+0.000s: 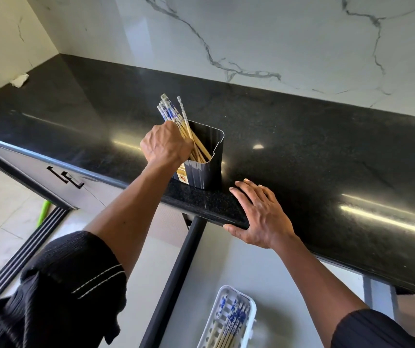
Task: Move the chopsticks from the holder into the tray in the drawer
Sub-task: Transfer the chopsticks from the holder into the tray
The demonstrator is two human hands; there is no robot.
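Left hand (166, 144) reaching into the dark holder (205, 169), fingers clenched around the bunch of chopsticks (173, 116) just beyond the knuckles; patterned tops fanning up above the fist, bare ends down inside the holder. Right hand (259, 214) released, lying flat and spread on the front edge of the black surface (327, 151), thumb hooked under the rim, just to the near right of the holder. Below that hand, an open drawer (191, 247) holding a white tray (249, 307) with several chopsticks lying lengthwise in it.
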